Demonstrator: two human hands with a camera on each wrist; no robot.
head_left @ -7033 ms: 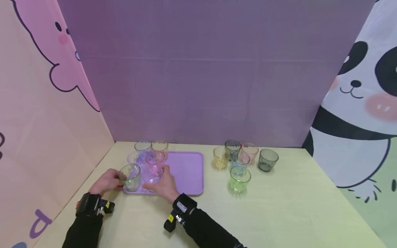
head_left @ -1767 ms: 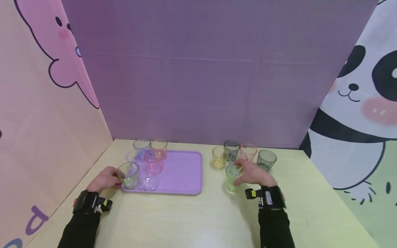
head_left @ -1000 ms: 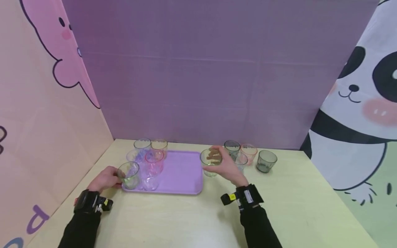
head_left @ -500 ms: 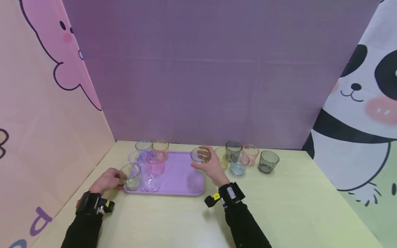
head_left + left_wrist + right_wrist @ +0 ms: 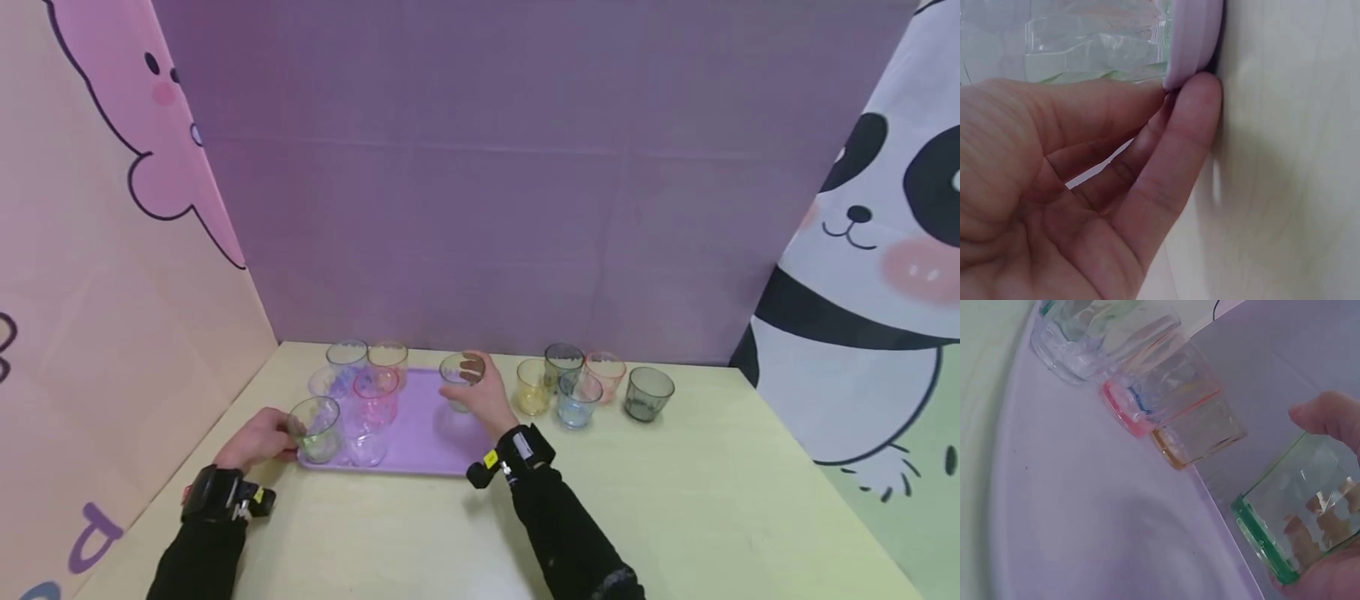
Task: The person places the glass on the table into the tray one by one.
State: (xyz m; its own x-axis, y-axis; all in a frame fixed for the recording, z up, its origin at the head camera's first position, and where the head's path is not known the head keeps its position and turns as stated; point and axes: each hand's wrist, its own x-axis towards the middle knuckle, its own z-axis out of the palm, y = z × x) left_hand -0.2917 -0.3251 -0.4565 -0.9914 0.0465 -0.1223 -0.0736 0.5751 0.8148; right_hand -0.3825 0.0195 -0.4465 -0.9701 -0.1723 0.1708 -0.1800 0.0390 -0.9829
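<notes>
My right hand point(image 5: 486, 400) grips a green-tinted drinking glass point(image 5: 1291, 506) by its sides, thumb opposite the fingers. In the head view the glass hangs upright over the right part of the purple tray point(image 5: 420, 454). At the tray's near left corner, my left hand point(image 5: 258, 439) pinches the rim between thumb and finger, as the left wrist view shows. Next to it stands a glass with a dark green rim point(image 5: 318, 440). Also in the left group are a clear glass point(image 5: 367, 450), a pink one point(image 5: 377, 406), an amber one point(image 5: 388, 360) and bluish ones behind.
Right of the tray, several glasses stand on the pale table point(image 5: 675, 517): yellow point(image 5: 531, 396), blue point(image 5: 577, 410), dark grey point(image 5: 562, 358), light pink point(image 5: 609, 375) and smoky grey point(image 5: 648, 398). A purple backdrop point(image 5: 480, 208) rises behind the table.
My right hand took the green glass from the front of the right-hand group, lifted it and carried it left over the tray. My left hand has stayed at the tray's corner.
</notes>
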